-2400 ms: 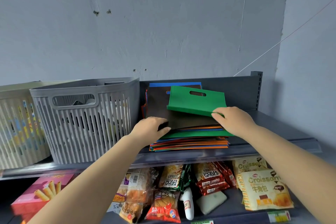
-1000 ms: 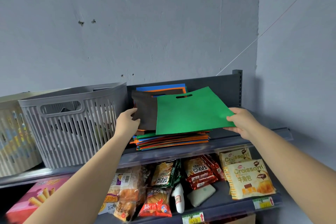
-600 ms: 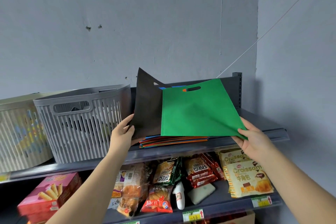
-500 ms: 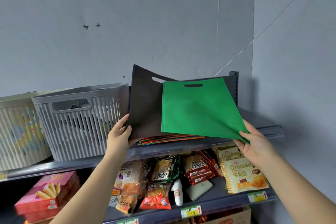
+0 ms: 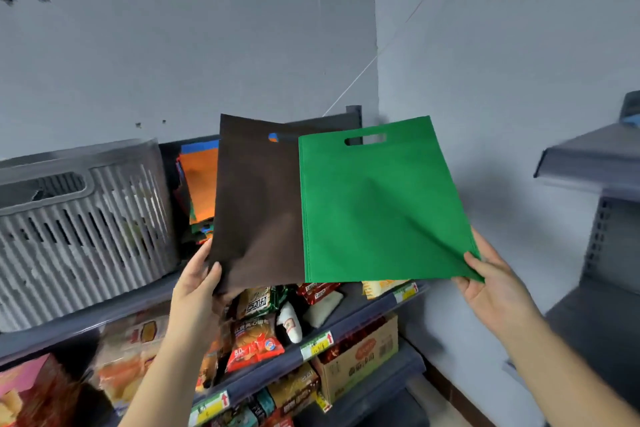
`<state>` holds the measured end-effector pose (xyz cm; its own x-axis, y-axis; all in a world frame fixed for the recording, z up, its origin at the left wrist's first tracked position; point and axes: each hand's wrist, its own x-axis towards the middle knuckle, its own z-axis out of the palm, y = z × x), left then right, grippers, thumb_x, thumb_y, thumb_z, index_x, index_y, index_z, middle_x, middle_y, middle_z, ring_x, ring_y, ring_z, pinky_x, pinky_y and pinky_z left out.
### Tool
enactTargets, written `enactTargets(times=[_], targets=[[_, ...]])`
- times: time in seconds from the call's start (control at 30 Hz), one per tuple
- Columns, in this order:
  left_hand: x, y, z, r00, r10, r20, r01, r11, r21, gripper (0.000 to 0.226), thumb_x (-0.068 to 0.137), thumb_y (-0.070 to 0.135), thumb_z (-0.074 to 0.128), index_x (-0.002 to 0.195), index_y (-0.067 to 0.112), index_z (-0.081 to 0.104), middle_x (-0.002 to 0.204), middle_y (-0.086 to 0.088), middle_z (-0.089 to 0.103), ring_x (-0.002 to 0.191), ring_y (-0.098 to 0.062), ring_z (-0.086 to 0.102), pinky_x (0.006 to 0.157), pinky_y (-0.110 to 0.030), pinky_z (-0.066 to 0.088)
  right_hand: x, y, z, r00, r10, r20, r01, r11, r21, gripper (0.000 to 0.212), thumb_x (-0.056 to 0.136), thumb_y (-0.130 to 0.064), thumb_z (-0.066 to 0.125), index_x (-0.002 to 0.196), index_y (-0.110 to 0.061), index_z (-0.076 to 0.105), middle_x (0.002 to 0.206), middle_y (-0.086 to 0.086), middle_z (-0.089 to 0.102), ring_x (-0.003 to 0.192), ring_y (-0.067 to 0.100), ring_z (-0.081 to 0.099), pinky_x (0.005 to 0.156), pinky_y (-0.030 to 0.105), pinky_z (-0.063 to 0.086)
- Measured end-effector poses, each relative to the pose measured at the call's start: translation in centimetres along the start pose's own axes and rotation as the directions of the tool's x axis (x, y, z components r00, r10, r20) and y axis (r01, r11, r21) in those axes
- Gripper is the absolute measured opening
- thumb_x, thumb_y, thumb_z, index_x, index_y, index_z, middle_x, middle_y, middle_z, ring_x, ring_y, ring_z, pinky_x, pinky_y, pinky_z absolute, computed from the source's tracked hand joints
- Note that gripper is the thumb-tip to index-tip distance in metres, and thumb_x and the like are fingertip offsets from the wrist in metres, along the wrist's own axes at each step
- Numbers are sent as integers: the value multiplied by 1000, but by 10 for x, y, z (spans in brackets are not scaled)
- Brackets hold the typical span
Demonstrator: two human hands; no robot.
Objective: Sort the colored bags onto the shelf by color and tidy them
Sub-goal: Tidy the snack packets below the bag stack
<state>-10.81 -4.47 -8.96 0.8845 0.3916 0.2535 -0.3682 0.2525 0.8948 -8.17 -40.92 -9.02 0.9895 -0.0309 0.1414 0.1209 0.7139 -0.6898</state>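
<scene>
The grey basket [image 5: 79,218] on the top shelf serves as the landmark. Just to its right, at the back of the same shelf, the remaining stack of bags [image 5: 197,184] leans or lies with an orange face showing; its lower part is hidden behind the raised bags.

Further right of the basket and forward of the shelf, the left hand [image 5: 197,288] holds the brown bag [image 5: 256,204] by its lower left corner — thumb on the front face, fingers curled behind, a pinch grip. The bag stands nearly upright, its handle slot at the top.

Right again, overlapping the front of the brown bag's right edge, is the green bag [image 5: 381,211]. The right hand [image 5: 491,288] pinches its lower right corner, thumb on top and the remaining fingers beneath. A crease runs from that corner toward the centre.

Handling assessment: both bags appear to be thin non-woven fabric — light, flat, semi-stiff enough to stand from a corner grip yet liable to sag and fold. The surface looks matte, so slipping is unlikely; nothing fragile. A corner pinch suffices for carrying; for laying flat and squaring a pile, a hold along the bottom edge or at the handle slot would likely give better control.
</scene>
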Motion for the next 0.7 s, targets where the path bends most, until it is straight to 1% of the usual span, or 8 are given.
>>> enactTargets(times=[0.03, 0.07, 0.17, 0.23, 0.3, 0.37, 0.53, 0.7], targets=[[-3, -6, -3, 1000, -18, 24, 18, 1000, 2, 43, 98, -1, 37, 130, 23, 52, 110, 6, 68, 81, -5, 67, 58, -19, 56, -13, 0, -6, 1000, -20, -24, 19, 1000, -14, 45, 52, -11, 69, 93, -27, 76, 102, -2, 73, 85, 11, 71, 61, 18, 55], [-7, -12, -5, 998, -40, 49, 40, 999, -4, 44, 98, -1, 37, 133, 22, 50, 108, 8, 69, 79, -4, 67, 57, -19, 56, -27, -1, -12, 997, -35, -62, 33, 999, -24, 47, 49, -14, 69, 93, -27, 76, 103, -1, 73, 86, 11, 71, 62, 19, 56], [-16, -33, -4, 984, -131, 124, 135, 990, -27, 45, 97, -2, 38, 135, 19, 50, 105, 3, 71, 75, -7, 68, 57, -21, 57, -67, -3, -36, 980, -61, -189, 57, 998, -24, 46, 73, -4, 55, 114, -22, 64, 113, 2, 69, 88, 13, 70, 65, 20, 57], [-23, -48, 5, 963, -193, 187, 201, 979, -25, 44, 97, -2, 38, 135, 18, 49, 97, 5, 73, 69, -6, 67, 54, -20, 56, -96, -5, -49, 958, -100, -269, 93, 995, -40, 55, 72, -3, 59, 124, -20, 59, 118, 3, 67, 92, 15, 70, 66, 23, 58], [-32, -64, 19, 932, -246, 266, 262, 965, -25, 44, 97, -2, 37, 135, 17, 48, 89, 7, 73, 63, -6, 66, 49, -19, 54, -125, -10, -63, 931, -148, -333, 137, 989, -57, 52, 71, -3, 62, 120, -21, 63, 114, 3, 69, 93, 16, 70, 64, 24, 57], [-42, -78, 39, 887, -295, 356, 325, 945, -27, 43, 97, -3, 36, 132, 16, 49, 86, 5, 73, 60, -7, 66, 48, -19, 54, -155, -20, -74, 899, -191, -395, 180, 982, -66, 43, 82, 2, 50, 114, -22, 65, 111, 3, 70, 90, 17, 70, 61, 24, 57], [-71, -109, 96, 754, -385, 532, 472, 881, -30, 40, 98, -3, 34, 127, 15, 54, 96, 1, 73, 77, -10, 70, 65, -28, 59, -225, -51, -98, 797, -298, -525, 279, 953, -116, 48, 52, -10, 69, 97, -26, 76, 110, 4, 71, 92, 18, 70, 63, 24, 57], [-96, -137, 154, 634, -448, 630, 585, 811, -12, 44, 97, -4, 35, 106, 22, 69, 91, -1, 73, 75, -12, 70, 63, -27, 58, -282, -80, -126, 666, -386, -638, 363, 915, -175, 41, 77, -1, 47, 93, -24, 76, 101, 3, 73, 83, 15, 72, 57, 22, 56]])
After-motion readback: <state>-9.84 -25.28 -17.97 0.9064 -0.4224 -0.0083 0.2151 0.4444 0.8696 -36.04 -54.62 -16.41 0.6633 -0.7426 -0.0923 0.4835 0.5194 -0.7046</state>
